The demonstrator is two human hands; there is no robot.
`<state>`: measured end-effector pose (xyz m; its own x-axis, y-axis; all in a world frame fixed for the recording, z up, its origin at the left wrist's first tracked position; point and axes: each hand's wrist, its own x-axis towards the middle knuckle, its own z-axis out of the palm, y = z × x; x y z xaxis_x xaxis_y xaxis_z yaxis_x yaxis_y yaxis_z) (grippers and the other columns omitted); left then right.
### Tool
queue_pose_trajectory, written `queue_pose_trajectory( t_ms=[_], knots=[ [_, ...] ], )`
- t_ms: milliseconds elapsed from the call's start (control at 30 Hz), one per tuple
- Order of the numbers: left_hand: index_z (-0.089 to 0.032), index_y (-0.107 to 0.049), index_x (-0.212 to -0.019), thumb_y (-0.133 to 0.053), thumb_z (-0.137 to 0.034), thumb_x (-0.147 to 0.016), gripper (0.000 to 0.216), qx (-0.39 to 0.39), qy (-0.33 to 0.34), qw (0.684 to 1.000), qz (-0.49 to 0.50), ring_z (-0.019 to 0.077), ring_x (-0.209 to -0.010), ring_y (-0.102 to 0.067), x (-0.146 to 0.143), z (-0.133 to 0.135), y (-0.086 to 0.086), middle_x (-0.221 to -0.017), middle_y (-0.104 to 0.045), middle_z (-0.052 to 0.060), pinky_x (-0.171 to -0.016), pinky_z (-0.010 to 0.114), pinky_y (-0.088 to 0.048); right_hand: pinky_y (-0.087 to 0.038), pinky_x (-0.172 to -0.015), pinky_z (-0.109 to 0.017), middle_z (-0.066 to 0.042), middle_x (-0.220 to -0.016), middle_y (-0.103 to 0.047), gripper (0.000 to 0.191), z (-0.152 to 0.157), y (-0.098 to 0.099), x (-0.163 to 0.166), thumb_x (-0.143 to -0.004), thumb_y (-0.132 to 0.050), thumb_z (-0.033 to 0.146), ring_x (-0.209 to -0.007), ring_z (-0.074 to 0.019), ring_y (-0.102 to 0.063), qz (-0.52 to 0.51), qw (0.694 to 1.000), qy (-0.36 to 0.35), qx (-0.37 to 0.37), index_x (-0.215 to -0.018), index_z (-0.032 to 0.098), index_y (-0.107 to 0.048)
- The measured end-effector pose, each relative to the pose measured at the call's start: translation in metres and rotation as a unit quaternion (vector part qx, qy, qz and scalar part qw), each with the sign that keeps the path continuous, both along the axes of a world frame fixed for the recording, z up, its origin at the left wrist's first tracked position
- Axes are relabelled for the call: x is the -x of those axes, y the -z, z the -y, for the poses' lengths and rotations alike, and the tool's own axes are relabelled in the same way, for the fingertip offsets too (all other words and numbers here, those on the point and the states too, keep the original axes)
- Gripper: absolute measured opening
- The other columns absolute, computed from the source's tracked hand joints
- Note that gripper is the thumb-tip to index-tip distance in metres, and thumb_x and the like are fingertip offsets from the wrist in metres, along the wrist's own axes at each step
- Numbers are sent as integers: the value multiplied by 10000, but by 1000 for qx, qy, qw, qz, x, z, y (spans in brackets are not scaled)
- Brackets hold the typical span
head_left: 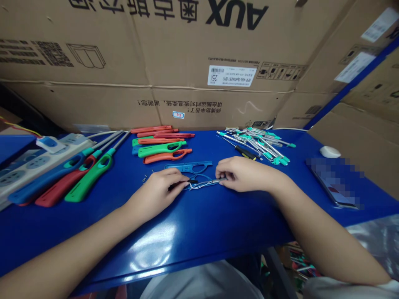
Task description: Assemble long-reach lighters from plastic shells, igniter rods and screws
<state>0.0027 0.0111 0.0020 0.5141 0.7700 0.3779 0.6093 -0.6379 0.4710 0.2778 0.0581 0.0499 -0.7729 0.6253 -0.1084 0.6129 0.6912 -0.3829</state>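
Note:
My left hand (158, 189) is closed in a pinch on a small black part (193, 181), with thin white wires (199, 186) running from it to the right. Between finger and thumb, my right hand (240, 173) grips a slim metal tube (215, 181) at the other end of the wires. Under the hands lies a blue lighter handle half, partly covered by them. Just beyond it rests another blue handle half (179, 167) with a trigger loop. Tiny metal pins (144, 179) are scattered beside my left hand.
Finished-looking long-neck lighters (90, 178) lie at left by a white power strip (40, 160). Several orange and green handle pieces (162, 148) are stacked behind. Metal tubes with teal ends (258, 143), a screwdriver (245, 152), a phone (333, 182) and cardboard walls (124, 91) surround the blue table.

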Motion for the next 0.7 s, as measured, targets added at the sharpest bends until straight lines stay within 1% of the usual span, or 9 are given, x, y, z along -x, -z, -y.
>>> queue_pose_trajectory(
  t_ms=[100,200,333,533,600,700],
  knots=[
    [-185,-767,-1028,-579,-258,-996,204,-1,1,1000,3,184,-834,-719,0,1,-1,-939,-755,55,-785,287,-576,-416,-669,-269,-61,-1034,-647,254,3,0,2,-861,-647,193,-732,-142,-563,-38,999,-5,-4,-1113,171,-674],
    [-183,-766,-1033,-584,-243,-994,196,-7,3,1000,5,180,-841,-720,-1,2,-1,-948,-756,53,-794,284,-576,-432,-710,-279,-77,-1109,-624,258,8,4,11,-918,-614,236,-792,-157,-581,-48,999,-9,-6,-1167,181,-654],
    [-175,-761,-1026,-592,-218,-988,179,-17,7,1000,12,174,-854,-721,-1,3,-1,-958,-757,52,-807,277,-575,-433,-769,-290,-74,-1117,-632,171,10,14,23,-966,-557,202,-890,-180,-611,-54,999,-9,0,-1099,189,-664],
    [-180,-760,-1007,-587,-224,-985,180,-15,6,1000,11,176,-829,-721,-2,5,-3,-943,-755,56,-788,278,-582,-428,-775,-277,-53,-1026,-642,82,3,24,25,-933,-595,156,-904,-175,-600,-97,994,4,41,-981,182,-656],
    [-178,-760,-1003,-586,-225,-984,182,-13,4,1000,11,174,-820,-719,-2,5,-4,-937,-753,55,-783,276,-583,-425,-783,-280,-53,-1002,-638,56,2,24,25,-940,-591,157,-890,-173,-589,-107,993,13,48,-953,176,-642],
    [-182,-761,-1000,-586,-230,-982,183,-8,0,1000,13,172,-807,-717,-2,6,-4,-935,-754,52,-767,275,-582,-413,-744,-274,-47,-962,-631,59,0,23,24,-970,-560,189,-796,-152,-551,-122,990,35,66,-938,176,-608]
  ],
)
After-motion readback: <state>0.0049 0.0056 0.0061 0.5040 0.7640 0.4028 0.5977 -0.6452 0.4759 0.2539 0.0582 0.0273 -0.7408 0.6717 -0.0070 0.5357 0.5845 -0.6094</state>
